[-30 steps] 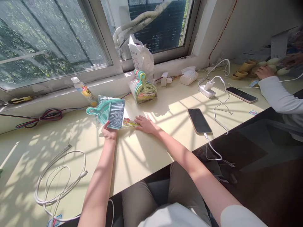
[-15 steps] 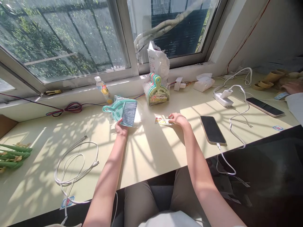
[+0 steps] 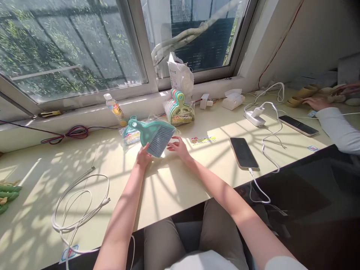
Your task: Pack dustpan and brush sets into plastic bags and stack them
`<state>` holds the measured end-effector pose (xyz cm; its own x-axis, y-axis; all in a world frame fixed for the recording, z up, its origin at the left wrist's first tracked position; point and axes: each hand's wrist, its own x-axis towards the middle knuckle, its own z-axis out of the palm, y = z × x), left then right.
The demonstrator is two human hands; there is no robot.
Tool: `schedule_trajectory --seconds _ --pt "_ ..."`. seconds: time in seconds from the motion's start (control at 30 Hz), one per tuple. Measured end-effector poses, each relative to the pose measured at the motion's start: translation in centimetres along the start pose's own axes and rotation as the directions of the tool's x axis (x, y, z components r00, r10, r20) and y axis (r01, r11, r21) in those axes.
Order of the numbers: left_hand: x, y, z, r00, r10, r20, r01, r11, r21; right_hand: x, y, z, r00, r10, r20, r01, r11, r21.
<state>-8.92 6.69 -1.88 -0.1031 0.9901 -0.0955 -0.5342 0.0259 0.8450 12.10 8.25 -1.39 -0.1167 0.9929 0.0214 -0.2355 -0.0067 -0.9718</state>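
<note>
My left hand (image 3: 144, 156) grips the lower left edge of a teal dustpan (image 3: 147, 131), lifted and tilted above the table. A small brush (image 3: 161, 140) with grey-blue bristles lies nested in it. At the dustpan's right side is my right hand (image 3: 177, 148), its fingers apart and slightly bent; whether they touch the edge I cannot tell. Flat on the table to the right lies a printed label card (image 3: 203, 140). Behind the dustpan, another teal dustpan (image 3: 131, 135) rests in clear wrapping. Several wrapped dustpans (image 3: 181, 112) in different colours stand by the windowsill.
A drink bottle (image 3: 114, 109) stands behind, left. A coiled white cable (image 3: 81, 221) lies front left. To the right are a charging phone (image 3: 243, 153), a power adapter (image 3: 254, 117), a tissue pack (image 3: 233, 99) and a second phone (image 3: 298, 125). Another person's hand (image 3: 317, 102) is far right.
The dustpan and brush rose off the table and turned, uncovering the wrapped dustpan behind. My right hand let go of the label card and moved left to the dustpan. The view shifted slightly.
</note>
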Motion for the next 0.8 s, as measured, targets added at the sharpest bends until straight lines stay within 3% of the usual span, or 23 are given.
schedule_trajectory --seconds 0.1,0.27,0.37,0.43,0.63,0.8 --pt "0.2 -0.1 0.0 1.0 -0.018 -0.019 0.019 0.999 0.047 0.5 -0.2 -0.7 0.997 0.069 -0.03 -0.067 0.995 0.07" --pt "-0.2 0.3 0.7 0.999 0.001 0.045 -0.006 0.994 0.108 0.3 -1.4 -1.1 0.983 0.04 0.178 -0.074 0.979 0.189" --pt "-0.7 0.5 1.4 0.991 0.01 0.137 -0.029 0.99 0.141 -0.3 -1.8 -1.1 0.982 0.044 0.184 -0.08 0.977 0.196" --pt "-0.9 0.6 1.7 0.99 0.007 0.14 -0.029 0.988 0.154 -0.5 -1.9 -1.1 0.985 0.067 0.16 -0.094 0.981 0.171" --pt "0.1 0.5 1.4 0.998 0.025 0.051 -0.031 0.994 0.1 0.0 -1.8 -1.0 0.994 0.073 0.086 -0.088 0.98 0.181" --pt "1.4 0.3 1.0 0.98 0.095 -0.174 -0.087 0.995 0.051 0.2 -2.2 -1.0 0.99 0.095 0.102 -0.111 0.98 0.164"
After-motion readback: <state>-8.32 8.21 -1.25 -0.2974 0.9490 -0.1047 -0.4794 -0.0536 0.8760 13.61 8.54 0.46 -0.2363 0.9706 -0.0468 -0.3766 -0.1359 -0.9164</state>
